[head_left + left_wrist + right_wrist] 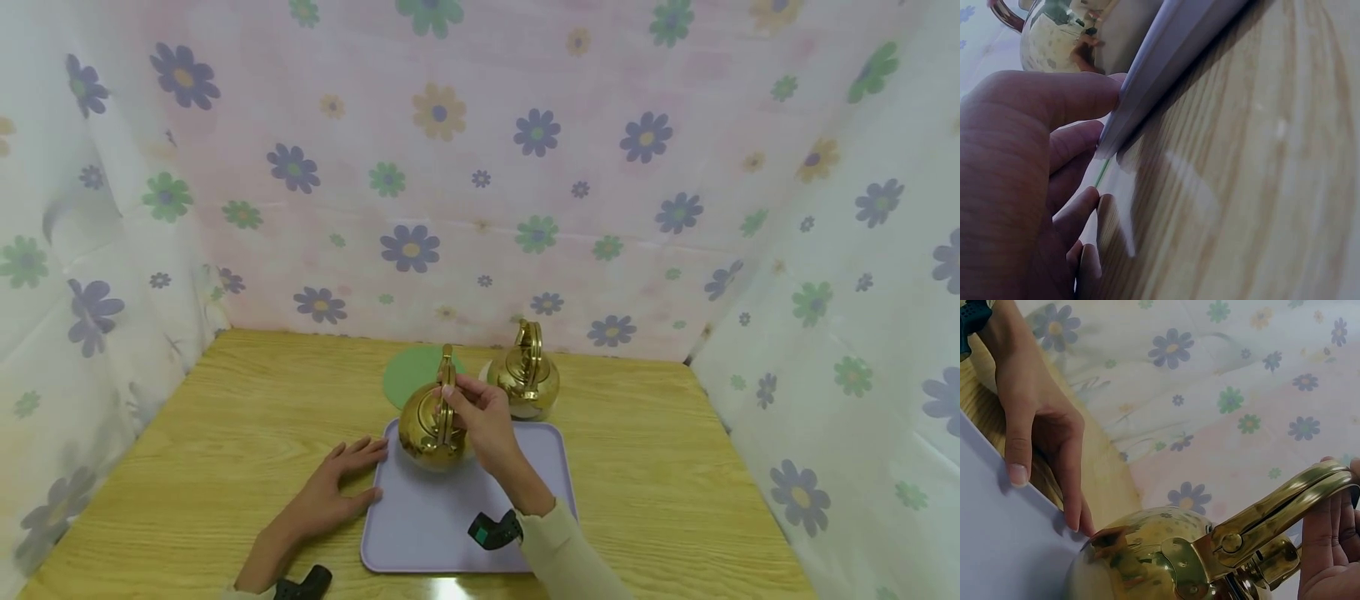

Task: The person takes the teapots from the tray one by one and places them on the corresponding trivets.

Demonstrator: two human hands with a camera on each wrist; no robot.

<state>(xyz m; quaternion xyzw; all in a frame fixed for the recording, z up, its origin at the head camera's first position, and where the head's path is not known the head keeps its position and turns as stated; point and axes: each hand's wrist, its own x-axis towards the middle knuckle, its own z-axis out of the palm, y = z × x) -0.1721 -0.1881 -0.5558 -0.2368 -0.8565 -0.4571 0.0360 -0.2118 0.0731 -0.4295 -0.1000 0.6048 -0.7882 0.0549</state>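
A shiny gold teapot (417, 435) is over the far left part of a pale purple tray (435, 533). My right hand (487, 423) grips its upright looped handle, and in the right wrist view the fingers (1325, 534) wrap around the handle (1272, 515). At the tray's left edge is my left hand (324, 493), its thumb and fingers spread and touching the rim. The left wrist view shows the left thumb (1079, 97) against the tray's side wall (1147, 81).
Behind the tray, to the right, stands a second gold teapot (546, 387) with its handle up. A green round mat (407, 375) lies behind the held teapot. The wooden table (652, 492) meets flower-patterned curtains (480, 200) at the back and sides.
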